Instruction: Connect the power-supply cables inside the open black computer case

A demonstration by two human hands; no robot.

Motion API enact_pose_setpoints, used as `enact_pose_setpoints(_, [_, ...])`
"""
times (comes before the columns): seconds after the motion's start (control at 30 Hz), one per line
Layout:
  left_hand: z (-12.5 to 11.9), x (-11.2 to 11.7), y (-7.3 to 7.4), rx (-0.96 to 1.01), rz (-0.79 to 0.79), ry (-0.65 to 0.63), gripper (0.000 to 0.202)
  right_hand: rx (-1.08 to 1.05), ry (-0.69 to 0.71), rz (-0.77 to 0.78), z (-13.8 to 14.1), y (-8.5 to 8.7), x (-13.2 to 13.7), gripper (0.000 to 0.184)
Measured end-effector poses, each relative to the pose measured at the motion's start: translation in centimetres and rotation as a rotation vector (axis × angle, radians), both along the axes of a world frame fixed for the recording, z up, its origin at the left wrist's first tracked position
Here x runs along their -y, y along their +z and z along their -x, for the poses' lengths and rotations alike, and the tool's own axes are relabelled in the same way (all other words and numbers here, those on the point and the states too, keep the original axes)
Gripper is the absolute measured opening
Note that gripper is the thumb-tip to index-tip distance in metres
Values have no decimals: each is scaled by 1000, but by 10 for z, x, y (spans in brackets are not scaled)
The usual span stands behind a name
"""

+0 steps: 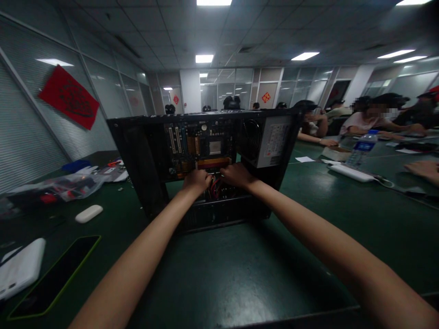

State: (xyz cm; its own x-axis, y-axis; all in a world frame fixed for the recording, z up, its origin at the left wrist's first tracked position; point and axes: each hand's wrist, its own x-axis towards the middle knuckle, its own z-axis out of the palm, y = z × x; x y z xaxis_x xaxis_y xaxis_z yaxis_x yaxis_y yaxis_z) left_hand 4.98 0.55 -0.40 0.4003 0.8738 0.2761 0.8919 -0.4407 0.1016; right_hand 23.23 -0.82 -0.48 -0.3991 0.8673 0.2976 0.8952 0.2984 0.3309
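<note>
An open black computer case [211, 214] stands on the table in front of me, its motherboard [192, 130] facing me. My left hand [198, 182] reaches into the case with curled fingers, at the left lower end of the orange and yellow memory slots [214, 163]. My right hand [238, 176] is closed at the right end of the same slots. What the fingertips of either hand grip, if anything, is hidden. Red and dark cables [216, 188] hang between and below the hands. The power supply [273, 141] sits at the upper right of the case.
On the left lie a plastic bag of parts [65, 185], a white earbud case [89, 214], a green-edged phone [56, 276] and a white device [22, 267]. To the right are a water bottle [363, 148], a power strip [353, 173], a cardboard box [336, 154] and co-workers at the table.
</note>
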Motion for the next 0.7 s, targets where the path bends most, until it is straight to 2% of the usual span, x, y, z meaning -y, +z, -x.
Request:
enact_pose_setpoints(0.23, [-3, 2, 0, -16, -16, 44, 40, -2, 32, 28, -2, -1, -3, 42])
enact_pose_setpoints(0.7, [-8, 1, -3, -56, -62, 77, 41, -29, -2, 37, 2, -2, -4, 42])
